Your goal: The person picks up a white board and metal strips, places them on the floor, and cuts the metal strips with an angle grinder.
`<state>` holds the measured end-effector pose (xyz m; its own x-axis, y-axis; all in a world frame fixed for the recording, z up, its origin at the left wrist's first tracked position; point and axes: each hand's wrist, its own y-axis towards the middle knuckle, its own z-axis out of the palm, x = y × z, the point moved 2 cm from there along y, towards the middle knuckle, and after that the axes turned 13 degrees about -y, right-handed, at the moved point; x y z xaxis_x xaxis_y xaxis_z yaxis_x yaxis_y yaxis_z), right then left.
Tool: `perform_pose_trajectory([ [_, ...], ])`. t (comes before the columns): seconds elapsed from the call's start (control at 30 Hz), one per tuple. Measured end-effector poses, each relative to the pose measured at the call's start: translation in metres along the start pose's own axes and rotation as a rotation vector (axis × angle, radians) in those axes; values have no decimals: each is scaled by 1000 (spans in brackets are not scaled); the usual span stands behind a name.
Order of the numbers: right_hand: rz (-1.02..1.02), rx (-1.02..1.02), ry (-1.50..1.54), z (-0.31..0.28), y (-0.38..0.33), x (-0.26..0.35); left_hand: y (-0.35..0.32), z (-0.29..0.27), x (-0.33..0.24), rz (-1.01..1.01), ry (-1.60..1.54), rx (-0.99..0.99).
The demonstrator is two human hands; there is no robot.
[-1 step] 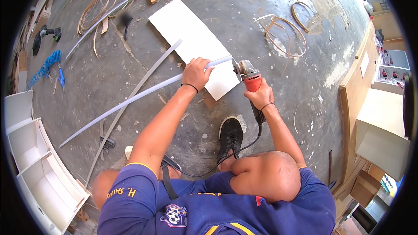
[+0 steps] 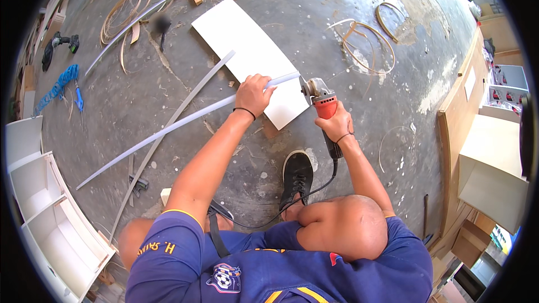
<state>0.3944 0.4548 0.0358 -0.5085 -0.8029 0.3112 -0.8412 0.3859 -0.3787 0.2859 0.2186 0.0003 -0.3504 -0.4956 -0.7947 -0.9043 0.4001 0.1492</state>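
Note:
My left hand [image 2: 254,94] grips a long pale plastic strip [image 2: 168,126] near its right end, holding it down on a white rectangular board [image 2: 247,45] that lies on the concrete floor. My right hand [image 2: 337,126] holds a red-bodied angle grinder [image 2: 318,96] by its handle. The grinder's head sits right at the strip's end, above the board's edge. A black cord [image 2: 314,188] runs from the tool back past my black shoe [image 2: 296,177]. A second grey strip [image 2: 185,104] lies crossed under the first.
White open shelf units [image 2: 39,219] stand at the left edge. A blue rope [image 2: 56,87] and a cordless drill [image 2: 59,42] lie at far left. Coils of thin edging [image 2: 120,14] and more coils [image 2: 365,39] are scattered on the floor. Wooden panels [image 2: 455,134] and boxes [image 2: 488,174] line the right.

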Motion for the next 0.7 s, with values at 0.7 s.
perform_pose_trajectory([
  [0.7, -1, -2, -58, -3, 1, 5, -8, 10, 7, 3, -6, -16],
])
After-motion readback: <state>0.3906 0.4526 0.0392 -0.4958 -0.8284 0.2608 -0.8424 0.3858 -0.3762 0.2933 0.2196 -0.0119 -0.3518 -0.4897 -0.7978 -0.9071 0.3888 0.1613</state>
